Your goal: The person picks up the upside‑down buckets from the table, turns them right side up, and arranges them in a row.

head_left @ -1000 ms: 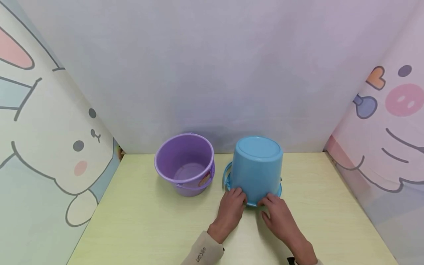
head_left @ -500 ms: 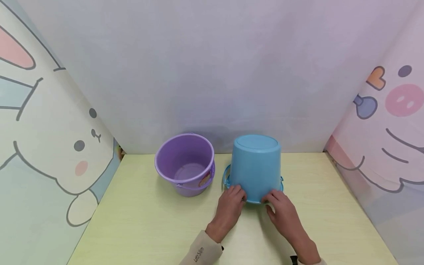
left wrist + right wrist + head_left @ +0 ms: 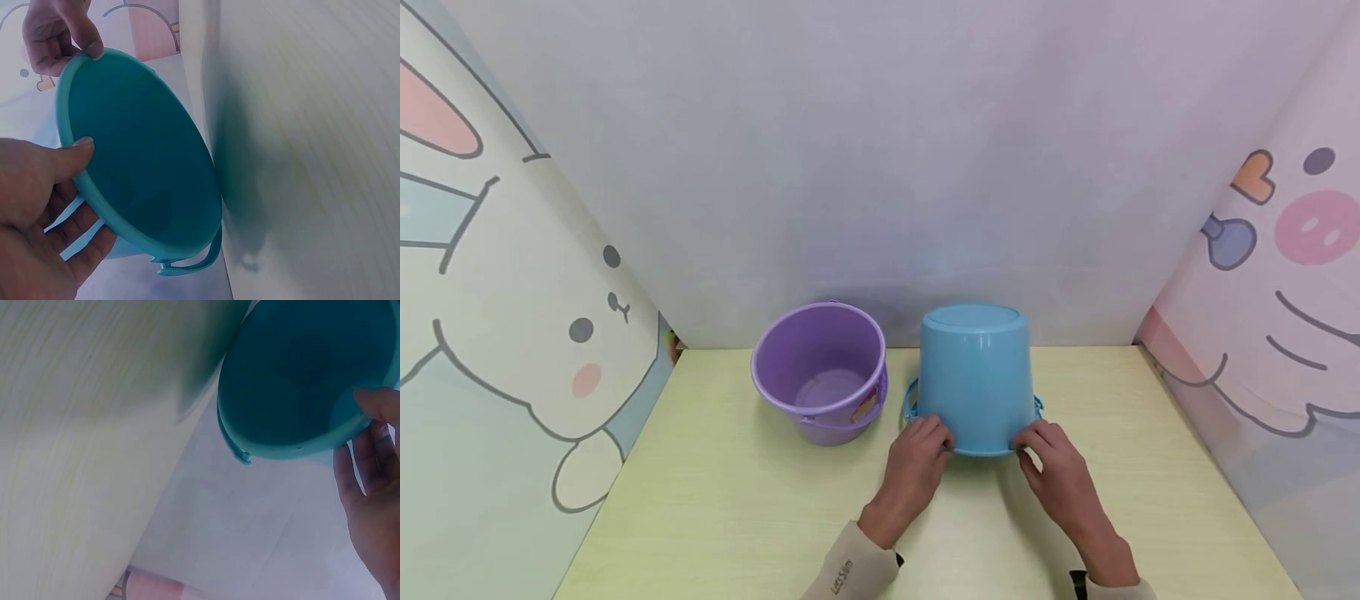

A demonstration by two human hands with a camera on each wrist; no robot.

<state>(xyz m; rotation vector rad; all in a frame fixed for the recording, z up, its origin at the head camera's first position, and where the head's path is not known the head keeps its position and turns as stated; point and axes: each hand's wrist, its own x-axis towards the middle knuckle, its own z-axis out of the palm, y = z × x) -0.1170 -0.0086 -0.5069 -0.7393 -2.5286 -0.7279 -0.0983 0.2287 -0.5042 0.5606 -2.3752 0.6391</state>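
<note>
A blue bucket [image 3: 976,375] is upside down at the back of the table, its base facing up. Its near rim is raised off the tabletop while the far rim stays low against it, as the left wrist view shows. My left hand [image 3: 913,467] pinches the near rim on the left, thumb inside and fingers outside. On the right of the same rim, my right hand [image 3: 1060,475] pinches with its thumb [image 3: 375,403] inside. The bucket's handle [image 3: 194,265] hangs at the far side. Left of it stands a purple bucket [image 3: 820,358], upright, its mouth open upward.
The pale wooden table [image 3: 737,517] reaches back to a plain light wall [image 3: 880,167]. Cartoon-printed panels flank it, a rabbit panel [image 3: 512,333] on the left and a pig panel [image 3: 1300,333] on the right.
The blue bucket's near rim has risen and the bucket has tipped back and shifted slightly left. My right hand has slid rightward along the rim. The purple bucket has stayed still.
</note>
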